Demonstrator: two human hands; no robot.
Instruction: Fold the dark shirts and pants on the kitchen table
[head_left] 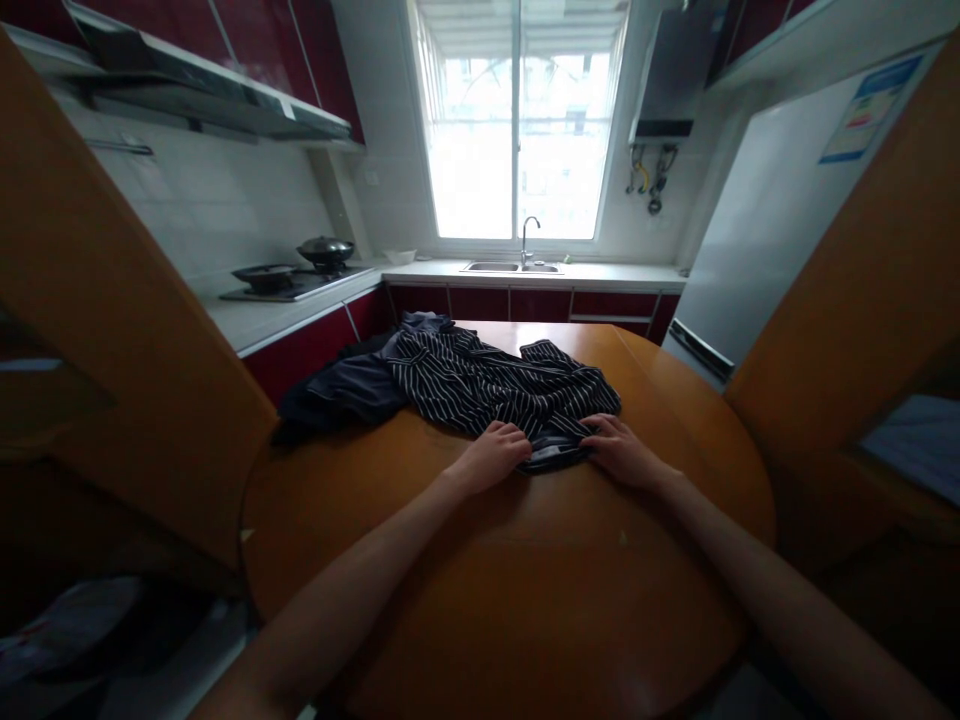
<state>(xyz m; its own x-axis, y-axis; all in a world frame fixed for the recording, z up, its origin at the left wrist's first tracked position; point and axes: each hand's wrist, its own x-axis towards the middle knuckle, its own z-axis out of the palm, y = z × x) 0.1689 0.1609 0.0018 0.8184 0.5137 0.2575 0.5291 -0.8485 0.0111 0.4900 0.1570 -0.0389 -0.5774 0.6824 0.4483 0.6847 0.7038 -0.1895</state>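
Note:
A black garment with thin white stripes [487, 380] lies rumpled across the middle of the round wooden table [525, 600]. Its near end, where a grey and dark inner side shows, is between my two hands. My left hand [496, 452] has its fingers curled over the left corner of that end. On the opposite corner, my right hand [616, 450] grips the cloth with bent fingers. My thumbs are mostly hidden. A pile of dark navy clothes [341, 390] touches the striped garment on the left.
Past the table, a counter [630, 270] carries a sink with a tap [527, 240] under a bright window. Pans [324, 252] stand on the stove at the left. A fridge [757, 220] is at the right. Brown door frames flank the table on both sides.

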